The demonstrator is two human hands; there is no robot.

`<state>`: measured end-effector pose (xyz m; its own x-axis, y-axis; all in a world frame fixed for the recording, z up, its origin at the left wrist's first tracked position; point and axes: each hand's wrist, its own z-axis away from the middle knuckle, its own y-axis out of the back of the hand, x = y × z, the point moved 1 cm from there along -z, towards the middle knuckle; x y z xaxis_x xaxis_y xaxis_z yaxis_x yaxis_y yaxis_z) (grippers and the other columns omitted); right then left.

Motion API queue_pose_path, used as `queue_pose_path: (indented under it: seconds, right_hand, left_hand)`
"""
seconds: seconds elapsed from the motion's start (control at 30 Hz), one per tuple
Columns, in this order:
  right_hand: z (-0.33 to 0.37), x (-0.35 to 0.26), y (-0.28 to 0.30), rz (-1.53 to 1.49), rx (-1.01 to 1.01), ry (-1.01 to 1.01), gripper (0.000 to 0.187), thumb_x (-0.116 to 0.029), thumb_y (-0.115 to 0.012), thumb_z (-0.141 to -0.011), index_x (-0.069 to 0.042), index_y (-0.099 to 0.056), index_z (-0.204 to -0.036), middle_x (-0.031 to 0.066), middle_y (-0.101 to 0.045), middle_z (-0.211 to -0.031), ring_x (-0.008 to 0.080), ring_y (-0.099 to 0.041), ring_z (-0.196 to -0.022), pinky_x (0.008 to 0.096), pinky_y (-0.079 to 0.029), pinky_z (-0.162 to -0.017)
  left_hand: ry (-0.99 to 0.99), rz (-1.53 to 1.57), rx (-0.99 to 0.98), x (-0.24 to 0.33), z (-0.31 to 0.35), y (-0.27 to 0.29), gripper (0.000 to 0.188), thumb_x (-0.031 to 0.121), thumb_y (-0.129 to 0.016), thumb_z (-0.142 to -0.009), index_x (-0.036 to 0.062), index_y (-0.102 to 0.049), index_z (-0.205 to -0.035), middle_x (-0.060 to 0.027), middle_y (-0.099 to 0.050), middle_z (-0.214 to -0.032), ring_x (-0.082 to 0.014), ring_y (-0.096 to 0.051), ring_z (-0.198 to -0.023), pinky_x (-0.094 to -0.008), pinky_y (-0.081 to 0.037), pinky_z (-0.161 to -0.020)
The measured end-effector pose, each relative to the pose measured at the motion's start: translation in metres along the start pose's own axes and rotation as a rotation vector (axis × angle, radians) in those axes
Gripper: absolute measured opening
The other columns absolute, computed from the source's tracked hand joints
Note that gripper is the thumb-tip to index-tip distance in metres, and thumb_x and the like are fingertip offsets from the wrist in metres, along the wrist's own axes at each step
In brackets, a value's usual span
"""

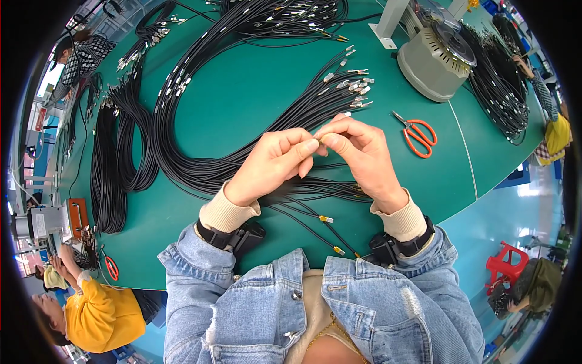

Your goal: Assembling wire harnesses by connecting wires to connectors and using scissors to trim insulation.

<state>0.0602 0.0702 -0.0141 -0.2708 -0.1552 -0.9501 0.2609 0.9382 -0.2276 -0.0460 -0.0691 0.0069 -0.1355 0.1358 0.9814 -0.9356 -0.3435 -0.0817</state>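
Note:
My left hand (273,159) and my right hand (365,156) meet above the table, thumbs and forefingers pinched tip to tip. Between them is something tiny and brownish, too small to name. Under my hands runs a thick bundle of black cables (173,142), curving round from the far side. White connectors (357,88) cap many of its ends, just beyond my fingers. A few loose cable ends with yellow-and-white tips (326,219) lie between my forearms. To the right of my right hand rest scissors (418,134) with orange handles, their blades slightly apart.
A grey machine with a round top (438,60) stands at the far right of the green table (242,91). More cable bundles (109,176) lie at the left and another (500,91) at the right. A person in yellow (106,315) works at the lower left. A red stool (506,264) stands on the floor.

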Motion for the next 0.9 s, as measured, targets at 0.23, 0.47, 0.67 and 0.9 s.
queue_pose_path:
  seconds: [0.23,0.47,0.67,0.9]
  right_hand:
    - [0.011,-0.009,0.014,0.176,-0.083,-0.052,0.009,-0.003,-0.058,-0.086,0.003,-0.063,-0.091,0.0075,-0.061,-0.090,0.0144,-0.057,-0.083,0.0265,-0.045,-0.075]
    - [0.031,-0.016,0.043,0.630,-0.307,-0.050,0.009,0.001,-0.058,-0.082,0.001,-0.063,-0.090,0.0068,-0.062,-0.091,0.0150,-0.058,-0.084,0.0275,-0.045,-0.076]
    - [0.021,-0.027,0.060,0.658,-0.155,-0.175,0.010,0.000,-0.056,-0.083,0.000,-0.063,-0.090,0.0078,-0.062,-0.092,0.0180,-0.058,-0.086,0.0287,-0.046,-0.078]
    - [-0.018,0.001,0.085,0.948,-0.231,-0.009,0.024,0.000,-0.053,-0.083,-0.003,-0.060,-0.105,0.0100,-0.059,-0.105,0.0255,-0.053,-0.101,0.0340,-0.041,-0.091]
  left_hand:
    - [-0.055,-0.150,0.066,-0.013,-0.002,-0.008,0.019,0.019,-0.054,-0.091,0.0012,-0.061,-0.086,0.0002,-0.055,-0.061,-0.0048,-0.044,-0.050,-0.0207,-0.035,-0.047]
    - [-0.339,-0.690,0.091,-0.024,-0.009,-0.016,0.009,0.010,-0.062,-0.081,0.0043,-0.061,-0.088,-0.0084,-0.060,-0.072,-0.0203,-0.056,-0.063,-0.0305,-0.044,-0.058]
    - [-0.578,-1.246,0.405,-0.032,-0.032,-0.003,0.014,0.010,-0.067,-0.073,0.0054,-0.059,-0.084,-0.0081,-0.056,-0.078,-0.0254,-0.056,-0.070,-0.0347,-0.047,-0.062]
    - [-0.545,-1.419,0.438,-0.039,-0.037,-0.008,0.017,0.011,-0.069,-0.068,0.0055,-0.054,-0.073,-0.0077,-0.051,-0.074,-0.0247,-0.057,-0.070,-0.0344,-0.049,-0.059]
